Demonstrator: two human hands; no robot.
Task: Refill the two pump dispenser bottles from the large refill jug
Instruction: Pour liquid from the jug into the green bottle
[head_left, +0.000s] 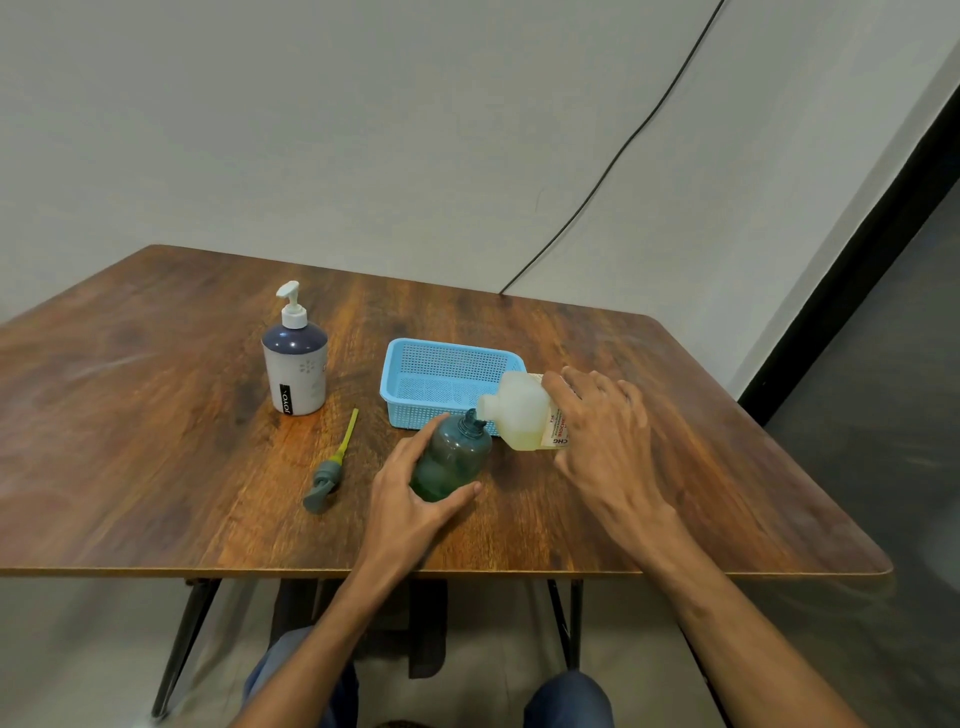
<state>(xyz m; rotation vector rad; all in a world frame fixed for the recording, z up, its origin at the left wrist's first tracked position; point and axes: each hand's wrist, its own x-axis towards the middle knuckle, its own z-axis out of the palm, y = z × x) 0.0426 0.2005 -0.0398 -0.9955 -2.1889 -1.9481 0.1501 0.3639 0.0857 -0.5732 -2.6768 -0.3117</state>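
Nearest the table (156, 415) edge, the left hand (415, 499) wraps around the green bottle (454, 457), thumb on its near side and fingers curled behind, holding it upright on the wood with its neck open. To the right, the right hand (608, 436) grips the jug (519, 410), fingers spread over the top and thumb below. The jug is tipped on its side, with its mouth right at the green bottle's neck and pale yellowish liquid lying in its lower half. Left of the green bottle, a grey pump head (324, 478) with a yellow-green tube lies flat on the table. Behind the bottle and jug sits a blue basket (441, 358). Farther left, well apart from the hands, stands a white bottle (295, 374) with its pump in place. A black cable (623, 140) runs down the wall behind.
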